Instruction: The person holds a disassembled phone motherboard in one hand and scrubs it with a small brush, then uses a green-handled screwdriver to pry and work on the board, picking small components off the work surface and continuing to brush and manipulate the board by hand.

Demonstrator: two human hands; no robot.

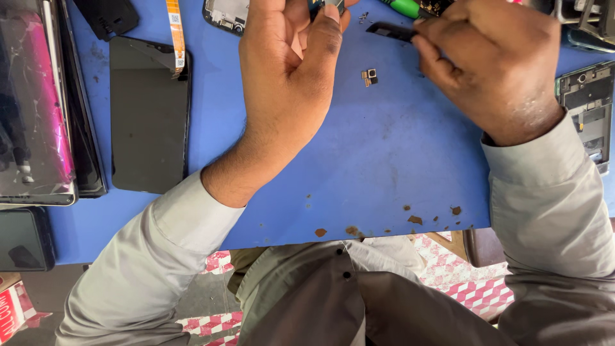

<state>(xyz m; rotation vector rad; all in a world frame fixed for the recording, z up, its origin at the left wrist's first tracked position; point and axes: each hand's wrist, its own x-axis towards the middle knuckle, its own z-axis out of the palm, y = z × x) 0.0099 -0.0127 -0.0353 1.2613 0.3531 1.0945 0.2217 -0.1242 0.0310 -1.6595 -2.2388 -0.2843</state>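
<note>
Over the blue worktop (pixel 384 160), the right hand (pixel 493 67) has its grip pinched on a thin black strip (pixel 389 30), held just above the surface near the far edge. The left hand (pixel 291 70) is curled round something small at its fingertips, though I cannot tell what. A tiny camera module (pixel 369 77) lies between the hands, and a dark phone (pixel 149 115) lies well off to the left.

On the table (pixel 397 160), a small camera part (pixel 369 77) lies between the left hand (pixel 288 77) and the right hand (pixel 493 70). The right hand pinches a thin strip (pixel 391 30) above that part. A phone (pixel 149 115) lies left of the left hand, with a cracked screen (pixel 35 109) further left. An opened phone frame (pixel 589 106) sits at the right edge, just beside the right wrist.
</note>
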